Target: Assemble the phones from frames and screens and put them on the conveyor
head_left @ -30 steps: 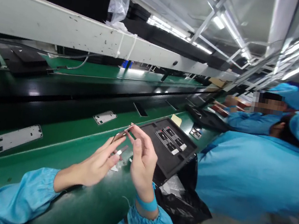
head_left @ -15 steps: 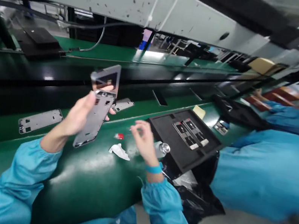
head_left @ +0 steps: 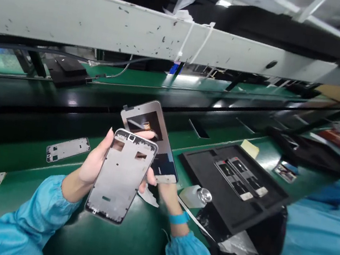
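Note:
My left hand [head_left: 94, 162] is closed around a grey phone frame [head_left: 119, 184], tilted with its cut-outs towards the top. Just behind that frame is a phone screen assembly [head_left: 166, 161] with a dark patch and a pale strip at its lower end; a left finger lies along its upper part. My right hand [head_left: 168, 192] is at the lower end of the screen assembly, its fingers hidden behind it, so I cannot tell its grip. A crumpled white wipe [head_left: 149, 197] lies on the green bench below.
Another phone frame [head_left: 68, 149] lies to the left. On the right are a bottle with a metal cap [head_left: 194, 196], a black foam tray [head_left: 196, 162] with two screen assemblies [head_left: 233, 181], a yellow pad [head_left: 250, 149] and a co-worker's blue sleeve [head_left: 318, 231]. A grey beam [head_left: 109, 21] crosses above.
My right hand has moved from beside the bottle to behind the screen assembly. The frame and screen have come lower and nearer, the frame turned more face-on. The head view has shifted.

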`<action>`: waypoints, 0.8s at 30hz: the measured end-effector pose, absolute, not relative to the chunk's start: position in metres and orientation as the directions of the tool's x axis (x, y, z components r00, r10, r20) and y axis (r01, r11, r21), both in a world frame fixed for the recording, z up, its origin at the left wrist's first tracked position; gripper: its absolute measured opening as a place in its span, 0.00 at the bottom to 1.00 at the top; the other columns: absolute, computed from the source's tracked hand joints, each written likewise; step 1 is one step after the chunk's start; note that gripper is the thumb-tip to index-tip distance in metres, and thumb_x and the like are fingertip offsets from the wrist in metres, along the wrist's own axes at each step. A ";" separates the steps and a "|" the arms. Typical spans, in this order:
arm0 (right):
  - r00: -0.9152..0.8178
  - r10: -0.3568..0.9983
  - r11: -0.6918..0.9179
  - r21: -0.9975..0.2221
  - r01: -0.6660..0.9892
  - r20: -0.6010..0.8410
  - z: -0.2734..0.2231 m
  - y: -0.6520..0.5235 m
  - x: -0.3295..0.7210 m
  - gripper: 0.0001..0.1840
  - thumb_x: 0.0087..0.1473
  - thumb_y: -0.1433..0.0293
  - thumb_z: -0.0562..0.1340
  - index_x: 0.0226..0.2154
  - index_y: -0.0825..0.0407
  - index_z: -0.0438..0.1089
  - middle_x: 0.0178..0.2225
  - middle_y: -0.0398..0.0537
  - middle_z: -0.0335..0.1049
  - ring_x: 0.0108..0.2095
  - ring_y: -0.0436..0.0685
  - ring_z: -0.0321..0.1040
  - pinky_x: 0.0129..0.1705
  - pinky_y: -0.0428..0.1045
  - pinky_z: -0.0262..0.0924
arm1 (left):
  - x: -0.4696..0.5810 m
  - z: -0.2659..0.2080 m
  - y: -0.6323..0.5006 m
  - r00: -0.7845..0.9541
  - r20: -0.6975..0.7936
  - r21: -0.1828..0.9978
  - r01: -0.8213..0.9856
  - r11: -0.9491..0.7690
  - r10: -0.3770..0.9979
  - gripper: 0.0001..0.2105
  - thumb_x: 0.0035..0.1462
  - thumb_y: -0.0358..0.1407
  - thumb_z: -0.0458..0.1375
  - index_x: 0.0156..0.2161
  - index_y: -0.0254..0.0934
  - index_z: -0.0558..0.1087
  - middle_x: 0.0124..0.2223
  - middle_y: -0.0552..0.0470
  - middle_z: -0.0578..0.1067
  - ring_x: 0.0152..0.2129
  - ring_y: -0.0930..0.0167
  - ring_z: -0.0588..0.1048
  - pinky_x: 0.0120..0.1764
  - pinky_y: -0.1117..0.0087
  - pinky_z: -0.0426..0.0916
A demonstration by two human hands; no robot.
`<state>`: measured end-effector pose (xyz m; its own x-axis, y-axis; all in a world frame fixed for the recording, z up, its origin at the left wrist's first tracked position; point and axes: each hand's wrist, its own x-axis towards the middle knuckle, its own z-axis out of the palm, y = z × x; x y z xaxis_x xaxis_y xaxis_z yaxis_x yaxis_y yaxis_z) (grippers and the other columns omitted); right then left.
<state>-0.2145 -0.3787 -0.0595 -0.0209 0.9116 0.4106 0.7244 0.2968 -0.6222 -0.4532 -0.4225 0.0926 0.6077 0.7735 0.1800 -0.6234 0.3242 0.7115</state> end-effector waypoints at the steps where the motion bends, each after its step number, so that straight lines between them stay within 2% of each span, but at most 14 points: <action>1: -0.025 0.928 0.302 -0.712 0.634 0.371 -0.042 -0.383 -0.211 0.38 0.76 0.46 0.39 0.50 0.50 0.77 0.42 0.56 0.81 0.41 0.63 0.79 0.42 0.57 0.75 | -0.452 0.093 -0.425 0.624 0.174 0.704 -0.620 0.346 0.762 0.47 0.68 0.69 0.47 0.79 0.38 0.55 0.42 0.38 0.86 0.32 0.58 0.84 0.40 0.60 0.75; 3: -0.114 0.967 0.251 -0.931 0.266 0.228 -0.004 -0.397 -0.207 0.45 0.73 0.38 0.37 0.60 0.49 0.73 0.46 0.58 0.82 0.42 0.64 0.82 0.42 0.58 0.77 | -0.449 0.092 -0.430 0.659 0.160 0.693 -0.605 0.392 0.735 0.47 0.69 0.68 0.48 0.79 0.37 0.55 0.43 0.37 0.86 0.33 0.58 0.85 0.42 0.60 0.75; 5: -0.226 0.962 0.166 -0.985 0.046 0.152 0.030 -0.411 -0.207 0.52 0.66 0.29 0.39 0.63 0.47 0.73 0.42 0.55 0.82 0.42 0.66 0.82 0.44 0.59 0.78 | -0.446 0.090 -0.434 0.687 0.144 0.682 -0.591 0.432 0.712 0.46 0.69 0.68 0.49 0.79 0.37 0.56 0.45 0.36 0.86 0.35 0.58 0.85 0.43 0.59 0.76; 9: -0.365 0.926 0.076 -0.995 -0.070 0.096 0.059 -0.429 -0.220 0.49 0.63 0.27 0.47 0.49 0.50 0.80 0.24 0.47 0.73 0.32 0.65 0.80 0.39 0.60 0.78 | -0.439 0.087 -0.438 0.698 0.124 0.698 -0.566 0.438 0.705 0.44 0.69 0.67 0.51 0.77 0.37 0.60 0.46 0.36 0.86 0.35 0.58 0.85 0.43 0.59 0.77; 12: -0.373 0.922 0.053 -0.989 -0.140 0.103 0.047 -0.435 -0.227 0.50 0.63 0.27 0.44 0.46 0.51 0.80 0.27 0.50 0.75 0.29 0.64 0.78 0.37 0.61 0.78 | -0.434 0.088 -0.435 0.643 0.106 0.732 -0.566 0.378 0.759 0.44 0.69 0.67 0.51 0.77 0.39 0.59 0.46 0.38 0.86 0.36 0.58 0.85 0.42 0.58 0.78; 15: -0.243 0.961 0.108 -0.987 -0.119 0.134 0.027 -0.446 -0.217 0.50 0.65 0.29 0.44 0.53 0.51 0.78 0.39 0.57 0.81 0.36 0.66 0.81 0.42 0.63 0.80 | -0.428 0.089 -0.424 0.435 0.096 0.734 -0.639 0.231 0.895 0.41 0.72 0.66 0.43 0.77 0.41 0.58 0.47 0.41 0.85 0.36 0.59 0.84 0.41 0.57 0.80; 18: -0.170 0.962 0.224 -0.974 0.042 0.214 0.017 -0.458 -0.200 0.43 0.67 0.33 0.52 0.58 0.49 0.77 0.52 0.60 0.80 0.46 0.67 0.81 0.49 0.62 0.80 | -0.423 0.085 -0.409 0.188 0.107 0.747 -0.664 0.046 0.976 0.36 0.76 0.60 0.37 0.75 0.40 0.61 0.46 0.44 0.84 0.34 0.64 0.83 0.40 0.60 0.81; 21: -0.265 0.914 0.368 -0.903 0.223 0.307 0.015 -0.465 -0.190 0.39 0.69 0.39 0.57 0.68 0.45 0.72 0.58 0.59 0.76 0.52 0.67 0.79 0.52 0.60 0.80 | -0.419 0.075 -0.399 0.111 0.155 0.764 -0.643 -0.048 0.982 0.35 0.75 0.62 0.44 0.74 0.42 0.63 0.44 0.47 0.83 0.35 0.66 0.83 0.41 0.63 0.81; 24: -0.366 0.853 0.495 -0.801 0.338 0.372 0.016 -0.469 -0.188 0.40 0.70 0.46 0.62 0.76 0.42 0.60 0.62 0.58 0.71 0.57 0.66 0.76 0.57 0.60 0.77 | -0.418 0.066 -0.396 0.086 0.249 0.752 -0.645 -0.137 0.965 0.38 0.69 0.66 0.55 0.72 0.42 0.65 0.47 0.47 0.83 0.38 0.65 0.84 0.45 0.61 0.83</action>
<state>-0.1875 -0.4692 0.0157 -0.3659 0.8529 0.3724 0.3379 0.4946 -0.8008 -0.4175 -0.3956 0.0659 0.0862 0.9646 0.2493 -0.6447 -0.1368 0.7521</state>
